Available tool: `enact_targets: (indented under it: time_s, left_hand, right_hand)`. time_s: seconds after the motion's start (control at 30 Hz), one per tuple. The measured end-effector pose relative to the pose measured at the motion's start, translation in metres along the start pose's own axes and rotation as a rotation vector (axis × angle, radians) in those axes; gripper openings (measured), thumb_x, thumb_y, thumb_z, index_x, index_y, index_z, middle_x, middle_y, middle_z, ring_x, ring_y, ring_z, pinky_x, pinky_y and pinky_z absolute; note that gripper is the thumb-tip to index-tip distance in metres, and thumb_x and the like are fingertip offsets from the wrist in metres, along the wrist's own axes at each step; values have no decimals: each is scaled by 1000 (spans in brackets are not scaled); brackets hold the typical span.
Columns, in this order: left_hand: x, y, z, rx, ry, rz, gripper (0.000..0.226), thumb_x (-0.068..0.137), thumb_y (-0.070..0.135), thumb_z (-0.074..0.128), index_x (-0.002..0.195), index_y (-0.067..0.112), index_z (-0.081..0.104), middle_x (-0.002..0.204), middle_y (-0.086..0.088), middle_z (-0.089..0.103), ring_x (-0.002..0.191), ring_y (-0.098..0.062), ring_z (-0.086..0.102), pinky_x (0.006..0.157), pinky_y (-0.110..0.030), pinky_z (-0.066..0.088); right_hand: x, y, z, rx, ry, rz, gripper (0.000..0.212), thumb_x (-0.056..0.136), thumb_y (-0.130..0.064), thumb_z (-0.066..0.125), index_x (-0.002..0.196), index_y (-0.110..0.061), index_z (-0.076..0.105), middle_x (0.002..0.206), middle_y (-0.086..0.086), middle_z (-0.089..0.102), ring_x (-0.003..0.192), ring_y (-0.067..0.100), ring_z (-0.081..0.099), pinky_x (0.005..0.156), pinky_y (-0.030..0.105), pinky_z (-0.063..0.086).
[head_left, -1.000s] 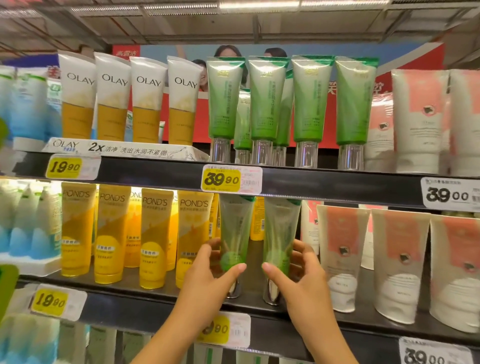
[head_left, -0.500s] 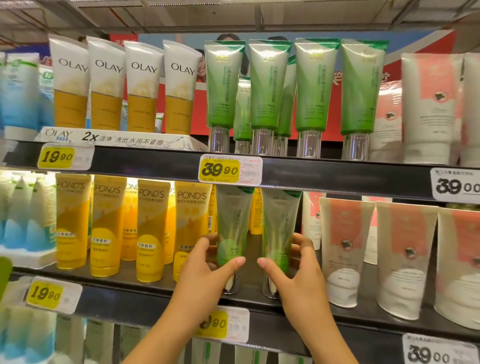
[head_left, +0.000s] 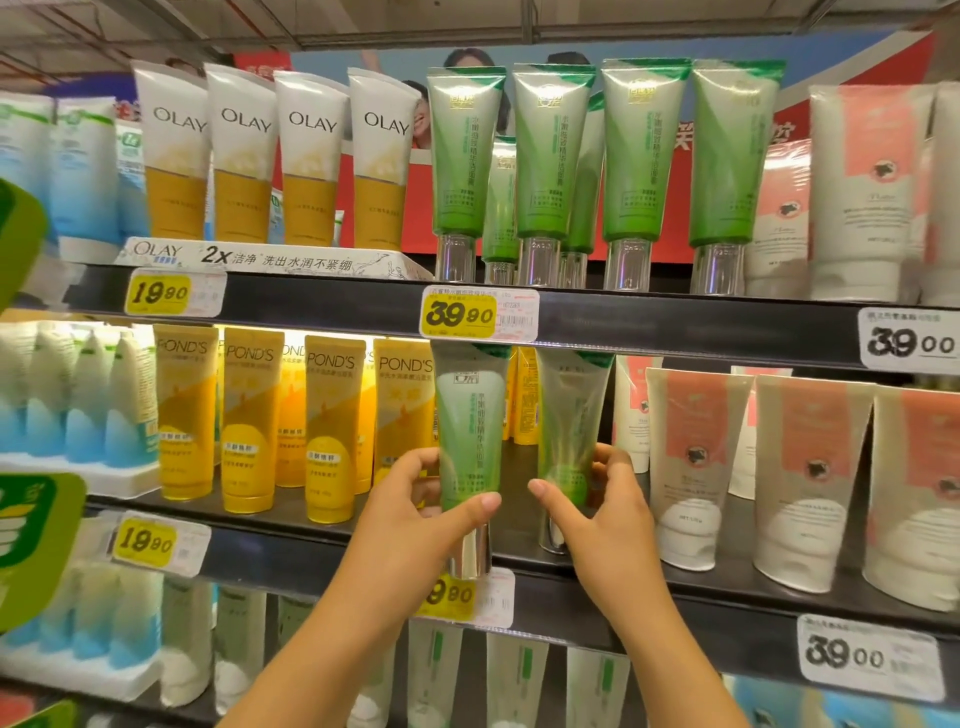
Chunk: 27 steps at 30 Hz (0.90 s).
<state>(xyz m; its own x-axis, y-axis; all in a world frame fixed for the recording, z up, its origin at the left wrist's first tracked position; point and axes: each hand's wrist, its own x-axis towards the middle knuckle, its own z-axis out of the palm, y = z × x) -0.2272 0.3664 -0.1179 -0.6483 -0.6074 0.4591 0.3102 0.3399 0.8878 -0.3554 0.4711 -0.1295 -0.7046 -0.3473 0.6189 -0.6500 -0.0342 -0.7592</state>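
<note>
Two green tubes with clear caps stand side by side on the middle shelf (head_left: 675, 582). My left hand (head_left: 410, 514) grips the left green tube (head_left: 467, 426) with thumb in front and fingers behind; its silver cap hangs past the shelf's front edge. My right hand (head_left: 602, 514) grips the right green tube (head_left: 569, 421), whose cap still sits on the shelf board. Both tubes are upright, caps down.
Yellow Pond's tubes (head_left: 332, 426) stand left of my hands, pink-and-white tubes (head_left: 691, 462) to the right. The upper shelf holds Olay tubes (head_left: 311, 161) and several matching green tubes (head_left: 550, 156). Price tags (head_left: 478, 314) line the shelf edges. More tubes fill the shelf below.
The left green tube has come forward toward me, its cap now past the shelf edge. Both hands keep their grip; the view has shifted slightly.
</note>
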Motion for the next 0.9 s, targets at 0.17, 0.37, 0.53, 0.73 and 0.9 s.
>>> enact_targets:
  time_s: [0.17,0.37,0.53,0.73,0.9]
  left_hand:
    - [-16,6,-6,-57,-53,-64,37,69,28,76,101,33,58,89,14,73,79,0,69,74,-29,55]
    - [-44,-3,0,-92,-78,-112,31,73,26,76,99,32,60,86,15,73,76,4,67,59,-16,48]
    - [-65,-16,7,-120,-135,-184,31,74,19,76,101,27,62,85,8,74,72,0,67,55,-12,46]
    - [-80,-20,12,-147,-178,-227,32,74,19,76,102,29,63,92,2,73,74,-2,68,51,-8,45]
    - [-97,-27,13,-219,-209,-239,34,75,15,74,103,32,65,83,19,72,72,6,66,50,-5,43]
  right_hand:
    - [-8,-6,-7,82,123,0,47,83,-26,68,124,-24,45,109,-2,52,99,14,55,74,16,44]
    - [-43,-16,-12,117,195,-49,28,89,-17,60,116,-21,53,98,-9,56,78,-11,54,65,2,42]
    - [-65,-26,-13,300,51,81,10,92,-22,56,98,-29,59,92,-5,66,85,8,65,71,22,53]
    - [-84,-30,-13,454,-105,215,12,88,-20,57,99,-22,61,84,-6,72,79,8,69,61,19,54]
    - [-103,-30,-10,482,-129,275,19,83,-13,62,102,-12,63,97,8,71,86,15,68,70,24,57]
